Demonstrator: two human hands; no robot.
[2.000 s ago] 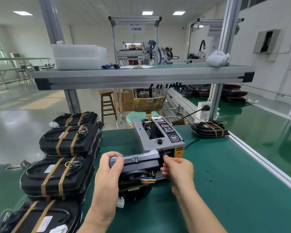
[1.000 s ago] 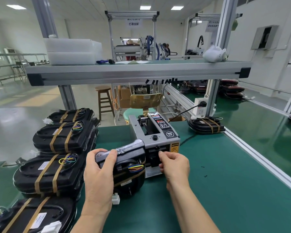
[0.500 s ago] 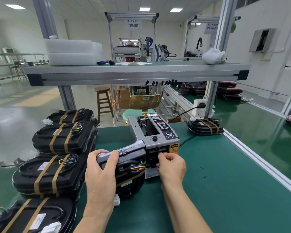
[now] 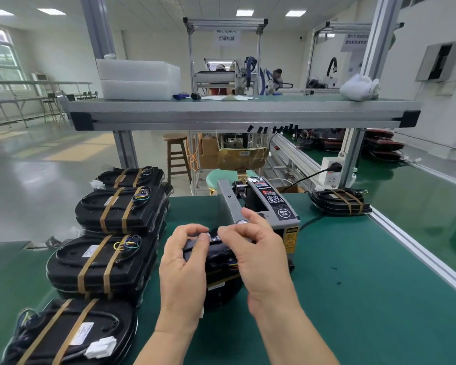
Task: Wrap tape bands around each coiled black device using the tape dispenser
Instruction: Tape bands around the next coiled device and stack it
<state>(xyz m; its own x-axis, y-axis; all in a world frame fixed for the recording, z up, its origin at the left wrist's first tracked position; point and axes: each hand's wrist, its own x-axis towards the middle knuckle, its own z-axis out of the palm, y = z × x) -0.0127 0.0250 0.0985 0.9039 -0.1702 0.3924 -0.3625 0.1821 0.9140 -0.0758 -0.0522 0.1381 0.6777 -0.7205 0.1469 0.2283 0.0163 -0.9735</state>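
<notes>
A coiled black device (image 4: 219, 262) stands on edge on the green mat, right in front of the grey tape dispenser (image 4: 263, 206). My left hand (image 4: 184, 267) grips its upper left edge, thumb and forefinger pinched at the top. My right hand (image 4: 256, 254) is on the upper right, fingertips pinching at the same top spot where a small strip of tape (image 4: 213, 237) seems to lie. A brown band crosses the device's lower face. Coloured wires show between my hands.
Several banded black devices (image 4: 103, 262) are stacked in a row along the left. Another banded one (image 4: 340, 201) lies at the back right beside a power socket (image 4: 331, 171). An aluminium shelf (image 4: 237, 114) spans overhead. Bare green mat (image 4: 366, 285) lies to the right.
My right hand left the dispenser's front outlet and came to the top of the device. My left hand shifted its fingers up to meet it there.
</notes>
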